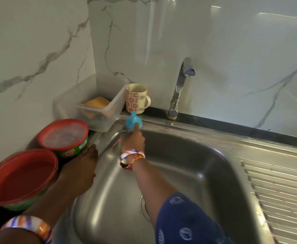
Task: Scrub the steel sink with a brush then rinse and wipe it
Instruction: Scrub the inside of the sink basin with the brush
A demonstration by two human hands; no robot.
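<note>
Tubs sit at the far left: an empty red tub [19, 176], then a soap tub [65, 138] on the bench. The left hand [80, 171] rests flat beside them on the sink [188, 173] rim, its grip spread and holding nothing. Behind stand a clear box [98, 103] and a flowered mug [137, 98]. The right hand [133, 140] pinches a blue brush [133, 120] against the basin's back left corner. Further right rises the tap [179, 85].
</note>
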